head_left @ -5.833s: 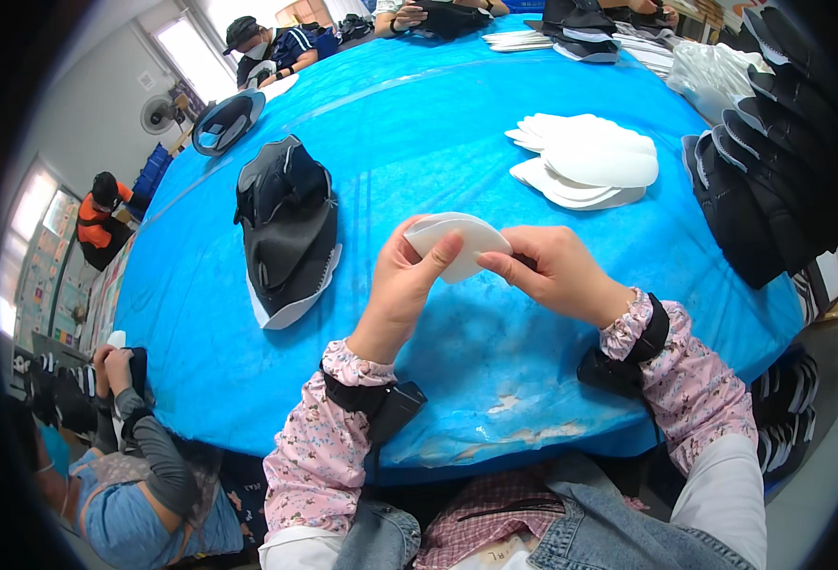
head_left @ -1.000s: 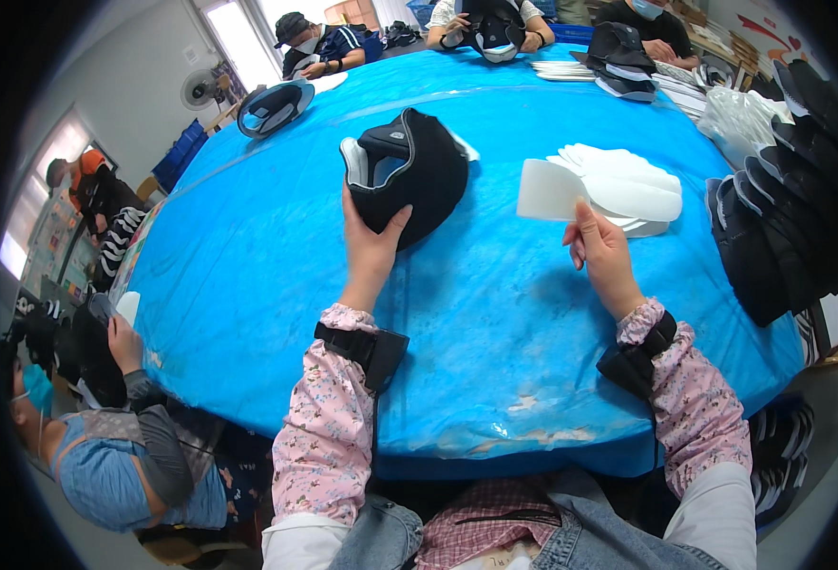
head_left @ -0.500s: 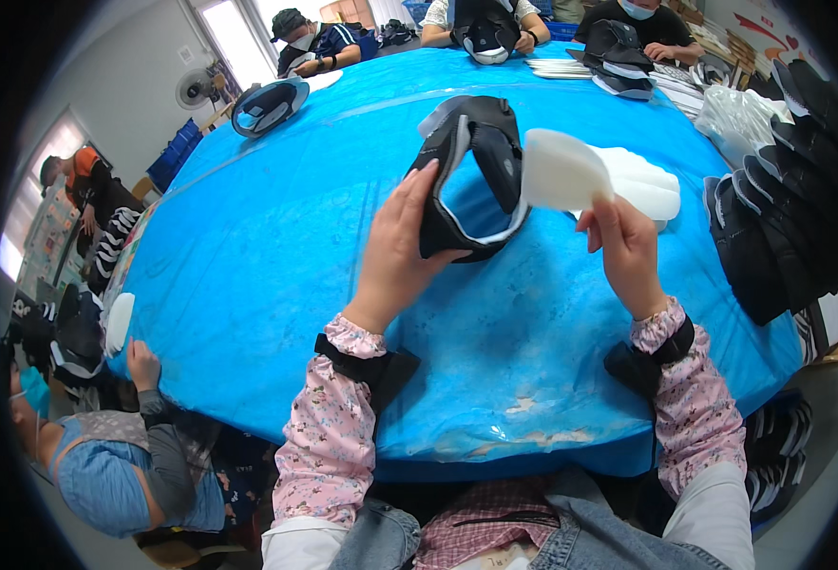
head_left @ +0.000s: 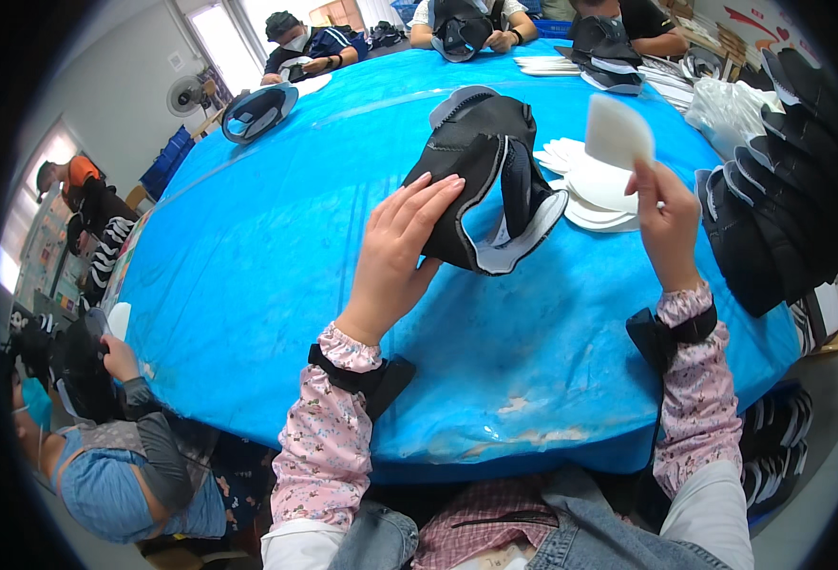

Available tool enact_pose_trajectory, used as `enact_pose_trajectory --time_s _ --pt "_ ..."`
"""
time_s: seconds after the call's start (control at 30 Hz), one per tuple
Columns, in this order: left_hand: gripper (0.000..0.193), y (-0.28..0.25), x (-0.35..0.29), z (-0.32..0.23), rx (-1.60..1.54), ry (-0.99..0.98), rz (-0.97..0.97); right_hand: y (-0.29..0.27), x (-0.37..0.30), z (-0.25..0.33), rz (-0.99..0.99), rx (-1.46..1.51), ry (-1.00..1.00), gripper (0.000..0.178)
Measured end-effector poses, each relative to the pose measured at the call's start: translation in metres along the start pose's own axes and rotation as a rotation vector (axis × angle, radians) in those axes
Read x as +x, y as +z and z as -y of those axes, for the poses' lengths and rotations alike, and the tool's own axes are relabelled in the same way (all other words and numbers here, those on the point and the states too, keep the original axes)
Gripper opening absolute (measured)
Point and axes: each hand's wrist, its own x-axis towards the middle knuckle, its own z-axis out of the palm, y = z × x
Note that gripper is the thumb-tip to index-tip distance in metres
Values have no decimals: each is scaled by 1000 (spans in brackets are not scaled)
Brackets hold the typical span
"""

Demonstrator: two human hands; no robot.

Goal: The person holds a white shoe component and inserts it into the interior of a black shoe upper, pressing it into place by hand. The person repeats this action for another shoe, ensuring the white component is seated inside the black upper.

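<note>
My left hand (head_left: 400, 242) grips the left side of a black shoe upper (head_left: 466, 157), fingers over the fabric and thumb tucked at its edge. The upper is raised above the blue table, its open underside with a pale inner edge facing me and to the right. My right hand (head_left: 671, 223) pinches a thin white flat piece with rounded corners (head_left: 618, 131) between thumb and fingers, to the right of the upper and apart from it. Behind and between my hands, several similar white pieces (head_left: 599, 217) lie fanned out on the table.
The blue covered table (head_left: 276, 313) spreads around my hands. Black uppers (head_left: 752, 228) are stacked at the right, beside a clear plastic bag (head_left: 733, 114). Another upper (head_left: 257, 114) lies far left. Co-workers sit at the far side, and one person (head_left: 120, 475) handles a dark piece at near left.
My right hand has moved right and slightly up with the white piece, away from the upper. My left hand has turned the upper, showing more of its outer side. The fanned white pieces are more exposed.
</note>
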Motion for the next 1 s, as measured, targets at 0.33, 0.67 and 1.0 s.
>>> enact_pose_trajectory --time_s 0.33,0.67,1.0 --pt "78 -6 3 -2 -80 -24 104 22 -22 35 495 556 -371 15" --pt "63 1 5 -14 -19 63 107 30 -41 39 928 1349 662 47" --pt "52 2 10 -26 93 52 79 26 -20 24 616 1395 554 44"
